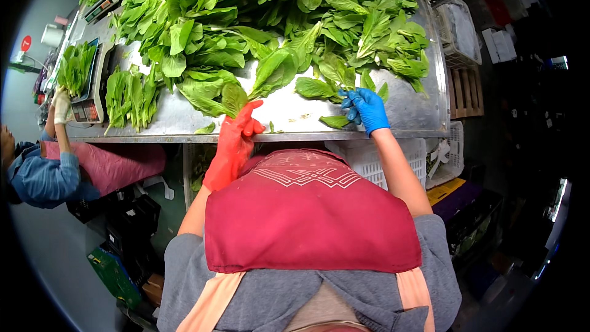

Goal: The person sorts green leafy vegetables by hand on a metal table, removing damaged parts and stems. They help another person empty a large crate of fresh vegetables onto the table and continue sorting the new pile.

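My left hand (236, 137), in a red rubber glove, is at the front edge of the metal table (295, 120). Its fingers are bent around the base of a leafy green (234, 98), whose stem end they hide. Farther right, my right hand (367, 108) wears a thin blue glove. Its fingertips pinch the base of another leafy green (336, 72), and smaller leaves spread around them. A loose leaf (334, 121) lies just below those fingers. Between both hands, a head of greens (275, 70) points its stem end toward me.
A large heap of leafy greens (258, 4) covers the table's back. At left, a bundle (133, 97) lies beside a weighing scale (92, 106) loaded with greens (76, 69). Another person's gloved hand (61, 105) touches those greens. White plastic crates (401, 161) stand below the table.
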### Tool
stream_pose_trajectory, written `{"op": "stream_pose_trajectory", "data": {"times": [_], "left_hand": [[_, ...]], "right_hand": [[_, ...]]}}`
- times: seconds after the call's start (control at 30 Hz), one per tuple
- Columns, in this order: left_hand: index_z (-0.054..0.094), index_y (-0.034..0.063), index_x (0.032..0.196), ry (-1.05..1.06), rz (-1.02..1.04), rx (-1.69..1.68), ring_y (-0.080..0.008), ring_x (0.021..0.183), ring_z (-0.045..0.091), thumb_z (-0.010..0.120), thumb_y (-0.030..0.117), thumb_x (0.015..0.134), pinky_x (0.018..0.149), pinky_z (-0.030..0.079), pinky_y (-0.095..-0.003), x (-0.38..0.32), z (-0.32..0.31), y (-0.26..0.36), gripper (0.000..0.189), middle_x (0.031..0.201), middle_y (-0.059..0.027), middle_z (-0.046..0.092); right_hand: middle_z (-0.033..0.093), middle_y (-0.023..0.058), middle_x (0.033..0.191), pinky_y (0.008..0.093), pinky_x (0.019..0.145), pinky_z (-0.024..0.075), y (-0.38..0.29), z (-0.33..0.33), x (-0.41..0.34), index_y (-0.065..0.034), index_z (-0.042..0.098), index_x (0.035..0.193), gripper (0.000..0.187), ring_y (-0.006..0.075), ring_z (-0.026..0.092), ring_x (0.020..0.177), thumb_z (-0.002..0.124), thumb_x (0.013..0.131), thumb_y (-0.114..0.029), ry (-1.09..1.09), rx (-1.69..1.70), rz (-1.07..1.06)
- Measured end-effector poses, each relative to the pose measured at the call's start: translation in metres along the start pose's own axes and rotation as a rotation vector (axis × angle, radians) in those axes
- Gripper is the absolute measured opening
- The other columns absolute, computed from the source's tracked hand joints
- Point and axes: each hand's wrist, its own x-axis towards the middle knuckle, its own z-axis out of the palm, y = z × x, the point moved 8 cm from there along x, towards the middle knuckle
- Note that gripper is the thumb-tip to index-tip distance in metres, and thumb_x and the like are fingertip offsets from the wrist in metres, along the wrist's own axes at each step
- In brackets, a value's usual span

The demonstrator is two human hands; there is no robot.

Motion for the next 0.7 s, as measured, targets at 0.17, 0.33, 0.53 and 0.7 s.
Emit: {"op": "stream_pose_trajectory", "data": {"times": [0.17, 0.33, 0.53, 0.7], "left_hand": [[0.051, -0.0004, 0.112, -0.164, -0.207, -0.044, -0.0118, 0.066, 0.054, 0.053, 0.022, 0.085, 0.071, 0.044, -0.0287, -0.002, 0.044, -0.028, 0.035, 0.056, 0.0026, 0.044], [0.049, 0.0013, 0.115, -0.287, -0.311, -0.180, -0.0125, 0.072, 0.056, 0.055, 0.018, 0.084, 0.077, 0.043, -0.0291, 0.008, 0.064, -0.046, 0.036, 0.063, 0.0029, 0.048], [0.051, 0.0018, 0.113, -0.424, -0.384, 0.040, -0.0112, 0.074, 0.052, 0.054, 0.020, 0.084, 0.075, 0.045, -0.0322, -0.003, 0.089, -0.043, 0.035, 0.071, 0.0015, 0.049], [0.052, 0.0004, 0.113, -0.383, -0.281, -0.010, -0.0072, 0.064, 0.042, 0.055, 0.019, 0.084, 0.072, 0.043, -0.0284, 0.013, 0.066, -0.043, 0.035, 0.063, 0.0051, 0.037]], "right_hand": [[0.061, 0.0052, 0.070, 0.0174, 0.036, 0.0363, -0.009, 0.046, -0.020, 0.0009, 0.057, 0.098, 0.032, 0.0082, 0.050, 0.043, 0.045, 0.089, -0.027, -0.199, 0.328, 0.163], [0.061, 0.0060, 0.066, 0.0171, 0.035, 0.0346, -0.007, 0.093, -0.036, -0.0012, 0.057, 0.092, 0.033, 0.0107, 0.051, 0.042, 0.042, 0.090, -0.031, -0.356, 0.483, 0.216], [0.060, 0.0062, 0.066, 0.0193, 0.037, 0.0375, 0.010, 0.122, -0.048, -0.0022, 0.058, 0.090, 0.028, 0.0110, 0.051, 0.043, 0.045, 0.088, -0.028, -0.551, 0.657, 0.442], [0.060, 0.0052, 0.067, 0.0169, 0.042, 0.0394, -0.007, 0.120, -0.042, -0.0022, 0.059, 0.083, 0.027, 0.0097, 0.055, 0.051, 0.047, 0.088, -0.025, -0.545, 0.251, 0.309]]}}
